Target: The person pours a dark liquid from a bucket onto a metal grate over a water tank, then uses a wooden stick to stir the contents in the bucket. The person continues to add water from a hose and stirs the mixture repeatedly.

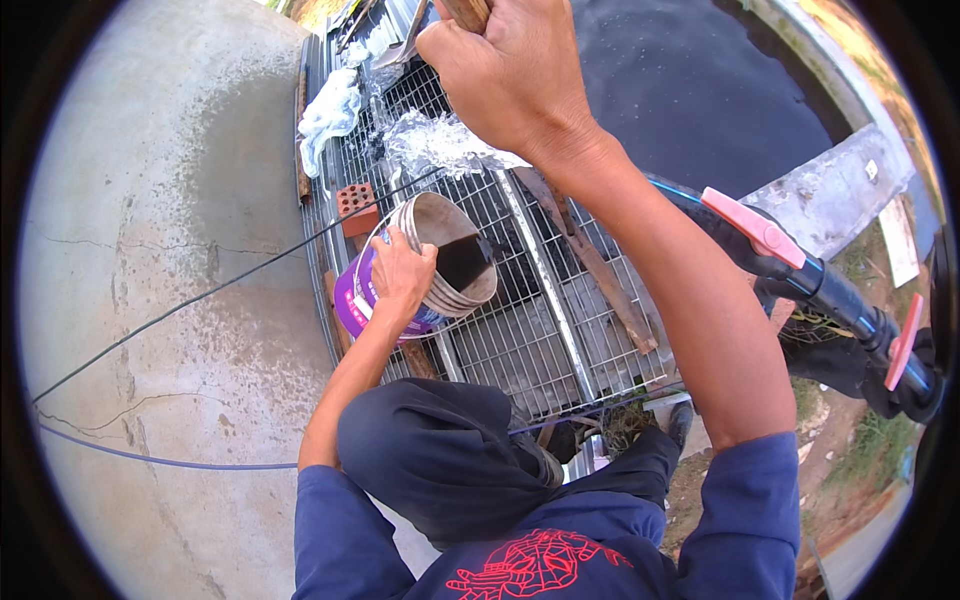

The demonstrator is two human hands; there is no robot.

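Observation:
My left hand [401,268] grips the rim of a purple plastic bucket [349,289]. The bucket lies tipped toward the right on a wire mesh grate [517,330], and dark liquid [463,262] sits inside its grey mouth. Higher up, my right hand [517,71] is closed around a wooden handle [469,11]; the handle's far end is out of view. Just beyond the bucket, clear water [442,141] splashes over the mesh, partly hidden by my right wrist.
A dark pool [682,90] lies at the upper right, edged by concrete. Black pipes carry pink valve handles [754,227]. Near the bucket are a perforated brick [357,208], a clear plastic bag [331,112] and a wooden strip [600,277]. A dark cord [225,285] crosses the concrete floor [150,225].

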